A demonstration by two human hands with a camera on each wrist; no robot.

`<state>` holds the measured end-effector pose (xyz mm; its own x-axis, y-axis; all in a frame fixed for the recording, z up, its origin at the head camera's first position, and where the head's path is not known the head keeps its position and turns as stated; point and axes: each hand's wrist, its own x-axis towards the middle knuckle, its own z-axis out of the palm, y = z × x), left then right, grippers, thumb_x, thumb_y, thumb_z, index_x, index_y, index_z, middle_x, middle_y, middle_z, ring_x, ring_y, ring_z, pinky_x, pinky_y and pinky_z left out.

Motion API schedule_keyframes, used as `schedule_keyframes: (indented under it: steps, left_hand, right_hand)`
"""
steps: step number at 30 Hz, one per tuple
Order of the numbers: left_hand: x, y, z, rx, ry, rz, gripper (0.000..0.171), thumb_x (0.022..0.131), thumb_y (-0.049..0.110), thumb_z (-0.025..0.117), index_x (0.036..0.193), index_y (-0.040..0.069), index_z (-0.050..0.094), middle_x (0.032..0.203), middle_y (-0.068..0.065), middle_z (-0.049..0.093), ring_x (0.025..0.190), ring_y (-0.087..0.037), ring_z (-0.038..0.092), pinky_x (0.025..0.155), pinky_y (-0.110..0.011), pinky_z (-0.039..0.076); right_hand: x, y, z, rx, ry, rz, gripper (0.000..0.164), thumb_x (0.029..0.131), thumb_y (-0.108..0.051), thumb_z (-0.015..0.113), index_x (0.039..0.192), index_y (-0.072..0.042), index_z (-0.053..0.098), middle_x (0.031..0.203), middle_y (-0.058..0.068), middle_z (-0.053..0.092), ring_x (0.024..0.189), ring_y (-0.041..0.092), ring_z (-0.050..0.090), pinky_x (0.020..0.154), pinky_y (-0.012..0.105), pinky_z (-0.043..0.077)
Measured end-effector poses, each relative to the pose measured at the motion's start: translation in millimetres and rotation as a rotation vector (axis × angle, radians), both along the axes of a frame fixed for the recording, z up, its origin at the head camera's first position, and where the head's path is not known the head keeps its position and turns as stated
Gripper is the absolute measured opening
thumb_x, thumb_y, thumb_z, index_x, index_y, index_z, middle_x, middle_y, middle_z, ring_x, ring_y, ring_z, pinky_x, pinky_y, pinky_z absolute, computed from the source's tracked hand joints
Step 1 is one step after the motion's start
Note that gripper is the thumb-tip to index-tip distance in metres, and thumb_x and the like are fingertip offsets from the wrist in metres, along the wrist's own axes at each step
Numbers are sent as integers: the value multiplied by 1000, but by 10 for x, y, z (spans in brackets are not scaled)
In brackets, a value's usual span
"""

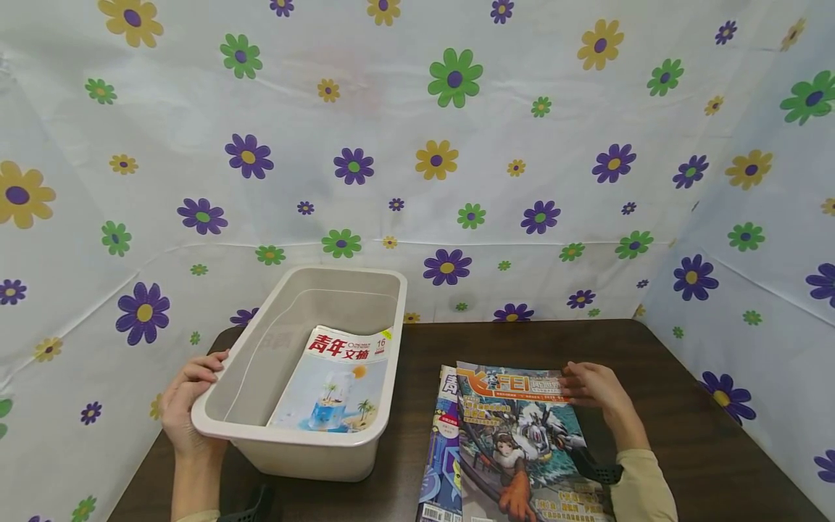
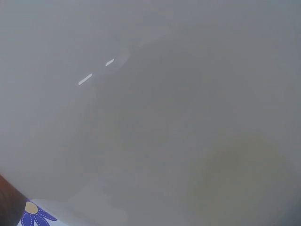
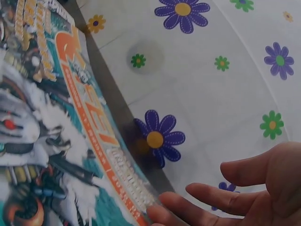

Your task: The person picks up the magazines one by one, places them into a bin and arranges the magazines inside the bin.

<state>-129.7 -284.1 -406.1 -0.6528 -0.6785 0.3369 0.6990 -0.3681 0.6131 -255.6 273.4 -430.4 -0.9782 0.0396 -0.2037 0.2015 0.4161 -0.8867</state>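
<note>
My left hand (image 1: 189,402) grips the left rim of a beige plastic bin (image 1: 381,453), which stands on the table. In the left wrist view, the pale wall of the bin (image 2: 155,103) fills nearly everything. Inside the bin lies a magazine with a light-blue cover (image 1: 333,384), face up. To the right of the bin, a magazine with a robot picture (image 1: 522,442) overlaps a blue and purple magazine (image 1: 442,464). My right hand (image 1: 600,391) is at the top right corner of the robot magazine, its fingers extended and fingertips right at the edge in the right wrist view.
The dark brown table (image 1: 685,406) reaches back to a white cloth with printed flowers (image 1: 391,109), which also hangs along the right side. The bin's back end is close to the cloth. A dark band (image 1: 600,471) sits on my right wrist.
</note>
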Motion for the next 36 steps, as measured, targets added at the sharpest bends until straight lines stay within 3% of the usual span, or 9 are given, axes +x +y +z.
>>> schedule_keyframes:
  steps: [7,14,18,24,30,36]
  left_hand:
    - [11,17,14,0,37,-22,34,87,-5,33,64,-8,58,78,-12,66,94,-28,68,96,-37,48]
    - [7,10,19,2,44,-29,33,87,-5,35,65,-9,59,78,-13,67,94,-29,69,96,-37,50]
    - [9,-5,14,33,65,-64,30,87,-5,39,66,-12,60,79,-16,68,95,-30,70,96,-36,51]
    - [21,-9,13,23,75,-59,30,87,-5,38,66,-11,59,78,-16,68,93,-30,70,95,-36,51]
    - [17,-1,16,10,1,4,35,87,-4,33,64,-9,58,77,-12,67,93,-28,69,94,-37,51]
    - [21,8,38,-1,18,-25,34,88,-4,35,65,-9,59,77,-12,67,93,-28,69,94,-37,52]
  right_hand:
    - [-32,45,-95,77,-27,21,54,110,-29,44,134,20,46,113,33,67,93,29,69,80,46,61]
    - [-27,78,-124,83,-66,27,59,110,-31,46,138,21,36,119,40,59,96,36,68,78,47,61]
    - [-17,90,-122,108,-102,48,60,110,-31,46,137,21,34,112,35,59,91,33,67,76,47,61]
    - [-9,98,-126,111,-140,67,63,110,-34,47,138,21,32,103,29,63,84,27,68,74,46,61]
    - [-8,104,-139,97,-155,67,66,110,-33,47,139,23,29,97,24,66,80,23,68,71,41,61]
    - [-6,101,-134,106,-161,105,57,107,-28,52,131,23,44,87,10,68,73,18,67,69,38,59]
